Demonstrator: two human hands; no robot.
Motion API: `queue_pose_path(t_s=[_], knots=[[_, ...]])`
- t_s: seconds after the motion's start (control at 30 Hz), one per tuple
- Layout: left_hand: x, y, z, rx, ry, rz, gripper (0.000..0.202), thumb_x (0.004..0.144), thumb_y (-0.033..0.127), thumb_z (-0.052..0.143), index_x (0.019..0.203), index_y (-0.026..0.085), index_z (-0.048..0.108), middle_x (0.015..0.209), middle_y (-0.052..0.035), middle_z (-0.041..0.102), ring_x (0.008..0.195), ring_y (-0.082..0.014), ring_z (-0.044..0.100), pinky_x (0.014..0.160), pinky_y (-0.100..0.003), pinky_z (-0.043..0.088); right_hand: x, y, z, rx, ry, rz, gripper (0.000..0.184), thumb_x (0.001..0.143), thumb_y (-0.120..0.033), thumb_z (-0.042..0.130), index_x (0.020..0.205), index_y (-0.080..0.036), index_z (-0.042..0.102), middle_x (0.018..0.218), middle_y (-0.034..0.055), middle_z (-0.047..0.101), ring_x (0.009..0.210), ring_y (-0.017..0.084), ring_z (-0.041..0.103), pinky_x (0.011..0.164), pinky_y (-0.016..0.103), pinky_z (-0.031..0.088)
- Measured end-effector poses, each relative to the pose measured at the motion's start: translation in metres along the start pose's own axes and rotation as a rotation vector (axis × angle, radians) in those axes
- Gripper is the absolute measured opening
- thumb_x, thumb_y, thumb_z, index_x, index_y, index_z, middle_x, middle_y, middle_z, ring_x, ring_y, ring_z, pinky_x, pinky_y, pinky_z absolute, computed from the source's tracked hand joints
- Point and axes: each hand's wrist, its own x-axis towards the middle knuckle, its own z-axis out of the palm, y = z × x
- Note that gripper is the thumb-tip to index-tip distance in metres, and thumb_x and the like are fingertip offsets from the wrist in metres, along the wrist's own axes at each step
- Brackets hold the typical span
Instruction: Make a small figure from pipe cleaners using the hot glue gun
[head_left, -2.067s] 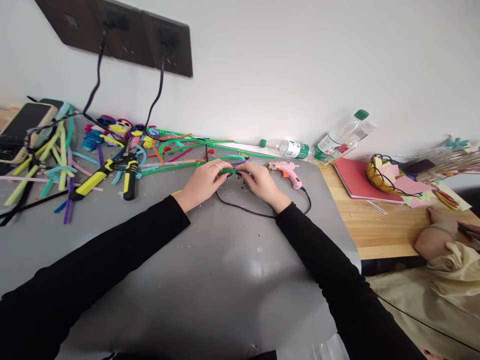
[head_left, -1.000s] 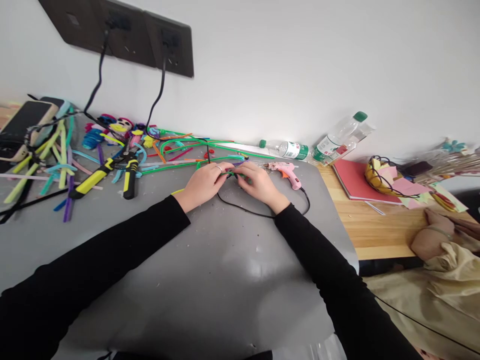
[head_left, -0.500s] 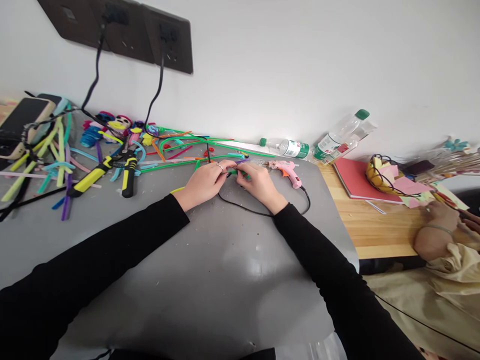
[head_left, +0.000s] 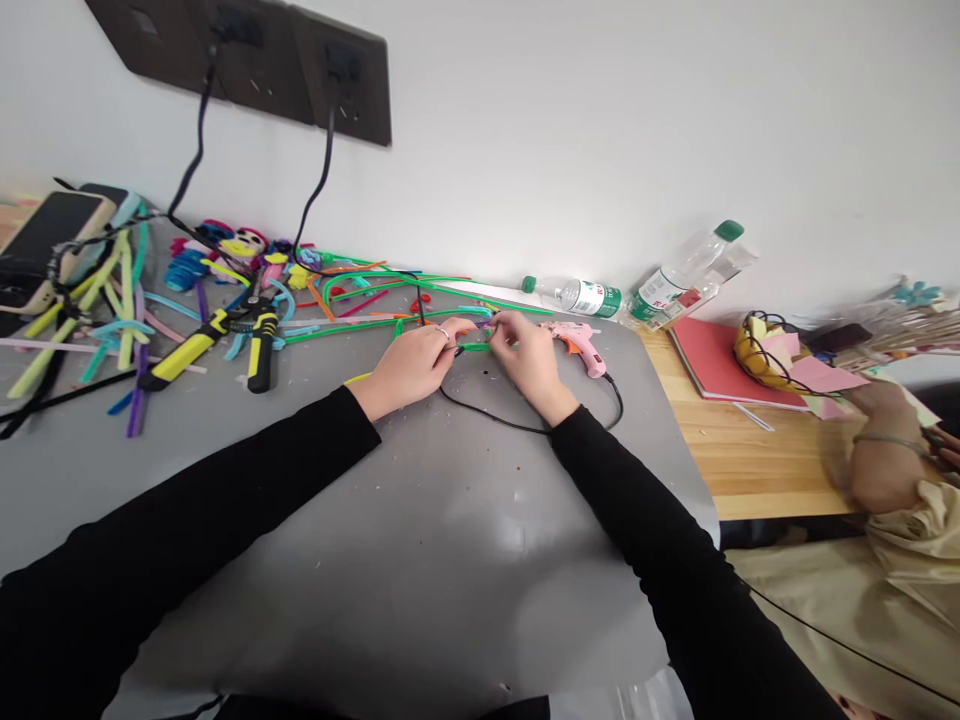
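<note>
My left hand [head_left: 416, 362] is closed, thumb and fingers pinched at the near end of a short green pipe cleaner [head_left: 474, 347]. A small dark bit shows at those fingertips; what it is I cannot make out. Across a narrow gap, my right hand [head_left: 531, 365] has its fingers curled at the other end of the green piece, partly hiding it. Just right of that hand lies a pink hot glue gun [head_left: 589, 352], its black cord looping under my right wrist. Long green pipe cleaners [head_left: 352, 327] lie behind my hands.
Yellow-black pliers [head_left: 191, 350], loose pipe cleaners [head_left: 124, 290] and small fuzzy figures [head_left: 244, 245] lie at left, with phones [head_left: 52, 240] beyond. Plastic bottles [head_left: 589, 297] rest by the wall. At right are a red folder [head_left: 709, 360], a basket [head_left: 757, 365] and another person's arm [head_left: 889, 460].
My right hand has drawn slightly right, away from my left, so the green strand shows between them. The other person's hand has moved up and right. The view has shifted a little.
</note>
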Motion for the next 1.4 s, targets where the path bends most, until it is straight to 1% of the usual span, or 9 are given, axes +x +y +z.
queue_pose_path(t_s=[0.1, 0.17, 0.43, 0.6, 0.8, 1.03, 1.23, 1.3, 1.4], knots=[[-0.002, 0.001, 0.0, 0.006, -0.013, -0.002, 0.041, 0.099, 0.015, 0.04, 0.134, 0.02, 0.06, 0.092, -0.0053, 0.074, 0.077, -0.022, 0.068, 0.077, -0.033, 0.05, 0.007, 0.012, -0.014, 0.111, 0.119, 0.175, 0.017, 0.093, -0.019, 0.05, 0.102, -0.02, 0.065, 0.075, 0.0013, 0.07, 0.069, 0.018, 0.067, 0.072, 0.031, 0.051], [-0.002, 0.0, 0.001, 0.013, -0.01, -0.011, 0.041, 0.099, 0.016, 0.041, 0.137, 0.02, 0.058, 0.096, -0.0057, 0.075, 0.079, -0.0223, 0.068, 0.077, -0.033, 0.05, 0.009, 0.015, -0.019, 0.172, 0.125, 0.205, 0.015, 0.095, -0.02, 0.047, 0.101, -0.021, 0.061, 0.072, 0.0001, 0.066, 0.068, 0.018, 0.066, 0.07, 0.031, 0.051], [-0.001, -0.002, 0.003, 0.023, -0.029, -0.009, 0.041, 0.099, 0.02, 0.044, 0.138, 0.018, 0.059, 0.096, -0.007, 0.075, 0.083, -0.0244, 0.07, 0.081, -0.035, 0.052, 0.0, -0.003, -0.006, 0.226, -0.183, -0.071, 0.021, 0.097, -0.027, 0.049, 0.109, -0.02, 0.065, 0.077, 0.0003, 0.067, 0.066, 0.014, 0.062, 0.066, 0.028, 0.05], [-0.001, -0.002, 0.005, 0.04, -0.001, 0.004, 0.043, 0.099, 0.02, 0.045, 0.14, 0.02, 0.059, 0.099, -0.0071, 0.077, 0.09, -0.0256, 0.073, 0.08, -0.034, 0.053, 0.001, 0.001, -0.01, 0.209, -0.14, -0.106, 0.025, 0.097, -0.028, 0.05, 0.11, -0.02, 0.071, 0.09, 0.0041, 0.076, 0.069, 0.015, 0.065, 0.065, 0.028, 0.053], [-0.002, -0.003, 0.01, -0.001, 0.029, 0.001, 0.038, 0.1, 0.022, 0.047, 0.136, 0.022, 0.061, 0.096, -0.0063, 0.078, 0.09, -0.0253, 0.074, 0.078, -0.032, 0.053, 0.002, 0.0, -0.015, 0.182, -0.117, -0.111, 0.022, 0.097, -0.029, 0.054, 0.103, -0.02, 0.074, 0.09, 0.0047, 0.078, 0.067, 0.015, 0.067, 0.064, 0.03, 0.055], [-0.001, -0.002, 0.01, -0.039, 0.043, 0.01, 0.038, 0.101, 0.021, 0.048, 0.136, 0.023, 0.062, 0.1, -0.0062, 0.079, 0.09, -0.0244, 0.075, 0.081, -0.031, 0.054, 0.0, -0.003, -0.013, 0.199, -0.13, -0.081, 0.02, 0.099, -0.034, 0.053, 0.097, -0.02, 0.067, 0.078, 0.0015, 0.071, 0.065, 0.015, 0.065, 0.061, 0.028, 0.052], [-0.001, -0.002, 0.011, -0.04, 0.057, 0.011, 0.039, 0.101, 0.021, 0.048, 0.136, 0.023, 0.063, 0.095, -0.0053, 0.079, 0.086, -0.0237, 0.076, 0.081, -0.031, 0.054, -0.001, -0.004, -0.014, 0.183, -0.141, -0.033, 0.027, 0.102, -0.039, 0.049, 0.081, -0.023, 0.052, 0.063, -0.004, 0.056, 0.054, 0.012, 0.052, 0.057, 0.026, 0.045], [-0.001, -0.003, 0.012, -0.039, 0.055, 0.008, 0.038, 0.101, 0.022, 0.048, 0.136, 0.024, 0.063, 0.095, -0.0053, 0.078, 0.087, -0.024, 0.076, 0.081, -0.032, 0.054, -0.001, -0.004, -0.013, 0.212, -0.138, -0.035, 0.022, 0.101, -0.038, 0.051, 0.086, -0.022, 0.055, 0.066, -0.0036, 0.058, 0.056, 0.012, 0.053, 0.057, 0.026, 0.046], [-0.001, -0.003, 0.012, -0.037, 0.049, 0.001, 0.036, 0.102, 0.023, 0.048, 0.135, 0.024, 0.063, 0.1, -0.006, 0.079, 0.091, -0.0246, 0.076, 0.083, -0.032, 0.055, -0.001, -0.004, -0.012, 0.258, -0.102, -0.045, 0.019, 0.099, -0.032, 0.053, 0.112, -0.021, 0.061, 0.084, 0.0007, 0.066, 0.071, 0.014, 0.062, 0.059, 0.025, 0.05]])
